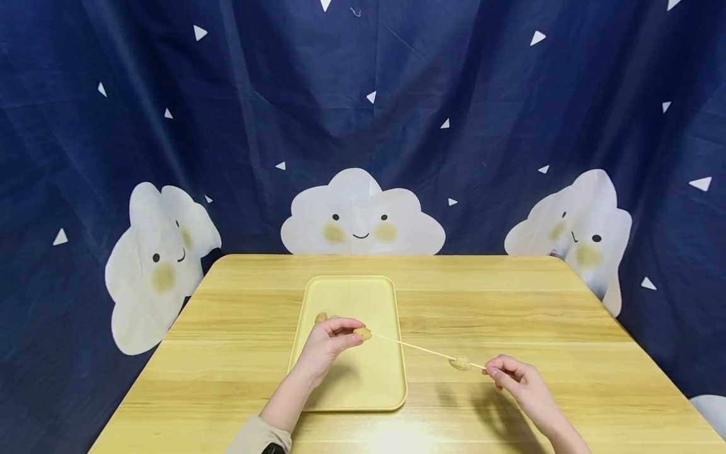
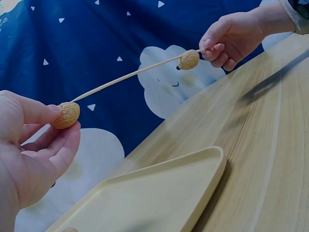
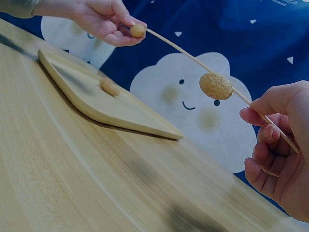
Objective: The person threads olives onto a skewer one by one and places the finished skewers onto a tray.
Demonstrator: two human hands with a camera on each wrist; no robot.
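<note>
My left hand (image 1: 323, 350) pinches a brown, oval, wrinkled food ball (image 2: 66, 115) between thumb and fingers, above the tray. The ball meets one end of a thin wooden skewer (image 1: 425, 350); how deep the tip sits in it is hidden. To the right, my right hand (image 1: 524, 386) grips the skewer near its other end, with the fingers curled in. Just ahead of those fingers a second ball (image 3: 216, 86) is threaded on the stick. A third ball (image 3: 109, 87) lies on the pale yellow tray (image 1: 363, 391), partly behind the left hand in the head view.
Under the left hand, the shallow-rimmed tray lies lengthwise on a light wooden table (image 1: 567, 315). A dark blue curtain (image 1: 482, 75) with white clouds and triangles hangs behind and at both sides.
</note>
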